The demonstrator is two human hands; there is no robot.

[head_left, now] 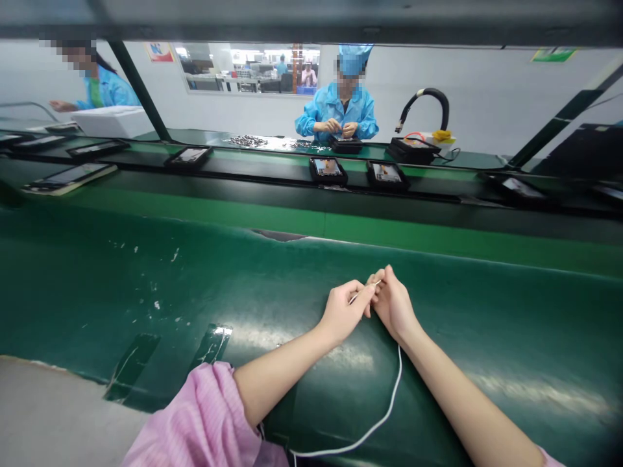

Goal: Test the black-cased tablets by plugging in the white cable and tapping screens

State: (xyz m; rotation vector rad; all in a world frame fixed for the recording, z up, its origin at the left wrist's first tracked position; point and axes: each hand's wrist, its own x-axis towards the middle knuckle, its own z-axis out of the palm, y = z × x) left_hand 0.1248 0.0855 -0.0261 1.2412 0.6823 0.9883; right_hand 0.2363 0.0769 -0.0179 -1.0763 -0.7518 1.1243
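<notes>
Two bare hands were held together right of the frame's centre, over a green bench [243, 279]. By the left hand [341, 310], the end of a white cord [388, 415] was pinched between thumb and fingers, apparently so that its thin tip could be kept steady. The right hand [395, 306] was cupped close beside that tip, perhaps as a support; whether anything was gripped by it could not be told. Slack cord was looped down toward the frame's lower centre, seemingly sparing the end any pull. Across the upper frame, flat devices [387, 172] were seated in black trays [388, 185], probably for protection.
</notes>
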